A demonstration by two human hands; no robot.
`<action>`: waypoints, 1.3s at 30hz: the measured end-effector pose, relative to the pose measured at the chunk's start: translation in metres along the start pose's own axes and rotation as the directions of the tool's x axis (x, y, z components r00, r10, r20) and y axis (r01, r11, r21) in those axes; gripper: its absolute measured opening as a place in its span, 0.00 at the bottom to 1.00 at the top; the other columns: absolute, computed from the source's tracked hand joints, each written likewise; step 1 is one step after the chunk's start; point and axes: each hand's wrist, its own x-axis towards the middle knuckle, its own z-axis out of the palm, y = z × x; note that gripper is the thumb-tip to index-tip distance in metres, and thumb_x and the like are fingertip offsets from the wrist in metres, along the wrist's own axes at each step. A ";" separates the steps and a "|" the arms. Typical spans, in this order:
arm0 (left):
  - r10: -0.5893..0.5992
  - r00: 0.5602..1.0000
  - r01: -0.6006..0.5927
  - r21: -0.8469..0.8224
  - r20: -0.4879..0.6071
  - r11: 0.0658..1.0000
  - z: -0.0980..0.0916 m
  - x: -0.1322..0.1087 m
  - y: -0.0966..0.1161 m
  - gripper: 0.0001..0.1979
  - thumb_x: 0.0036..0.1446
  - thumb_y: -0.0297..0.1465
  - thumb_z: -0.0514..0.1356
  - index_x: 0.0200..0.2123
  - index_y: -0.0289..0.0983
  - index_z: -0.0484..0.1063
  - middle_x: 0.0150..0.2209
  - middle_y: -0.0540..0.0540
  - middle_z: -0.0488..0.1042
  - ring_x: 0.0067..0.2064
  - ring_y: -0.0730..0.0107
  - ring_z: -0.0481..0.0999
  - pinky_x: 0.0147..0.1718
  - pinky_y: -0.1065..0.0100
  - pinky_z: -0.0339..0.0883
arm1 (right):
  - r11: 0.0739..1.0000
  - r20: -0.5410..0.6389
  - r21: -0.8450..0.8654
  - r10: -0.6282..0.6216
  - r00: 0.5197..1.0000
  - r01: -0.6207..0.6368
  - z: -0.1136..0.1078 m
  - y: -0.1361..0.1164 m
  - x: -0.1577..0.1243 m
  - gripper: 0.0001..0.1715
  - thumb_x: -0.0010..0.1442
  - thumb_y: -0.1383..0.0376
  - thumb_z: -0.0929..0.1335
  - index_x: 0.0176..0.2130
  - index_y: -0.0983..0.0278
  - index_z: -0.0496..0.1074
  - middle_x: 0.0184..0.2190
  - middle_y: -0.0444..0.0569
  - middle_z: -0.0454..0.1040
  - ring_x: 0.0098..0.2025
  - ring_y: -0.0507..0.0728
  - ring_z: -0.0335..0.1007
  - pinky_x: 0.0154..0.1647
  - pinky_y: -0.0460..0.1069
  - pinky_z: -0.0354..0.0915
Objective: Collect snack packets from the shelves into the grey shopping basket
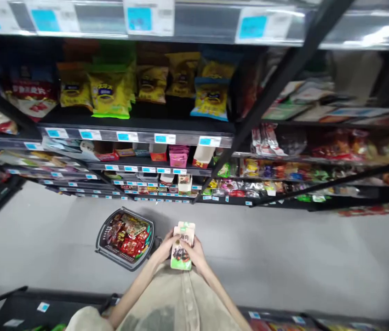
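Close in front of my body I hold a cream and green snack packet with dark pieces pictured on its front; the top looks like a second similar packet or a folded edge, I cannot tell which. My left hand grips its left side. On the right edge, my right hand is closed around it, with the thumb lying across the front. To the left on the floor stands a dark shopping basket, holding several red and brown snack bags.
Tall shelves run ahead, with yellow snack bags, small boxes and price tags. Bagged goods fill the right shelves. Grey floor lies between these and a low dark shelf behind me.
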 end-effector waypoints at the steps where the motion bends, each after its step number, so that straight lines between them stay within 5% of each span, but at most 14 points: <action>1: -0.032 0.999 0.033 -0.042 0.016 0.999 0.014 -0.002 -0.004 0.25 0.55 0.39 0.63 0.56 0.42 0.72 0.51 0.39 0.81 0.51 0.54 0.83 0.50 0.57 0.77 | 1.000 -0.006 0.011 -0.011 1.000 0.011 -0.011 -0.004 -0.002 0.29 0.49 0.52 0.80 0.45 0.65 0.79 0.44 0.57 0.84 0.46 0.67 0.81 0.52 0.59 0.74; 7: -0.156 0.987 0.162 -0.292 0.044 0.943 0.063 -0.020 -0.019 0.29 0.48 0.33 0.71 0.55 0.34 0.73 0.44 0.37 0.84 0.42 0.52 0.86 0.47 0.55 0.78 | 0.987 0.070 0.156 0.028 0.997 -0.039 -0.065 -0.016 -0.024 0.32 0.48 0.51 0.81 0.48 0.64 0.77 0.45 0.55 0.84 0.47 0.67 0.81 0.50 0.58 0.75; 15: -0.089 0.991 0.123 -0.394 0.102 0.911 0.099 -0.070 -0.030 0.39 0.37 0.23 0.75 0.57 0.36 0.73 0.53 0.38 0.82 0.55 0.48 0.81 0.59 0.52 0.71 | 0.994 0.122 0.103 0.025 0.992 -0.037 -0.128 -0.024 -0.059 0.27 0.52 0.50 0.79 0.48 0.60 0.80 0.49 0.51 0.84 0.50 0.65 0.79 0.57 0.59 0.71; 24: 0.050 0.998 -0.057 -0.220 -0.038 0.974 0.116 -0.090 -0.056 0.41 0.39 0.28 0.79 0.58 0.38 0.71 0.57 0.37 0.78 0.59 0.48 0.77 0.61 0.51 0.68 | 0.982 0.127 0.160 0.084 0.988 -0.104 -0.173 -0.016 -0.082 0.28 0.53 0.49 0.79 0.48 0.61 0.80 0.47 0.53 0.84 0.48 0.64 0.80 0.52 0.56 0.73; 31: 0.057 0.998 -0.059 -0.113 -0.017 0.992 0.129 -0.094 -0.061 0.37 0.40 0.31 0.79 0.55 0.35 0.75 0.56 0.36 0.79 0.59 0.46 0.77 0.60 0.51 0.69 | 0.994 0.157 0.086 0.052 0.986 -0.066 -0.191 -0.008 -0.090 0.27 0.51 0.49 0.79 0.46 0.62 0.80 0.47 0.52 0.84 0.48 0.64 0.80 0.53 0.57 0.73; 34: 0.054 0.996 -0.065 -0.172 -0.069 0.983 0.133 -0.095 -0.065 0.38 0.38 0.30 0.79 0.55 0.36 0.74 0.56 0.36 0.80 0.58 0.46 0.78 0.60 0.50 0.69 | 0.990 -0.031 0.143 0.020 0.999 -0.016 -0.210 -0.006 -0.089 0.28 0.50 0.49 0.79 0.45 0.62 0.80 0.46 0.54 0.84 0.48 0.64 0.80 0.53 0.58 0.73; 37: 0.034 0.997 -0.051 -0.236 -0.076 0.970 0.136 -0.096 -0.069 0.39 0.37 0.29 0.79 0.56 0.37 0.73 0.56 0.36 0.79 0.56 0.46 0.80 0.59 0.49 0.69 | 0.982 -0.329 0.182 0.018 0.944 0.045 -0.229 -0.001 -0.087 0.28 0.50 0.49 0.78 0.45 0.63 0.78 0.47 0.54 0.84 0.48 0.64 0.79 0.53 0.58 0.72; 39: 0.023 0.999 -0.033 -0.239 -0.046 0.971 0.140 -0.096 -0.071 0.39 0.38 0.28 0.79 0.55 0.37 0.73 0.56 0.37 0.80 0.56 0.47 0.80 0.59 0.49 0.69 | 0.983 -0.364 0.184 0.049 0.930 0.021 -0.234 0.005 -0.087 0.28 0.49 0.50 0.78 0.45 0.63 0.78 0.46 0.53 0.84 0.48 0.64 0.79 0.52 0.57 0.72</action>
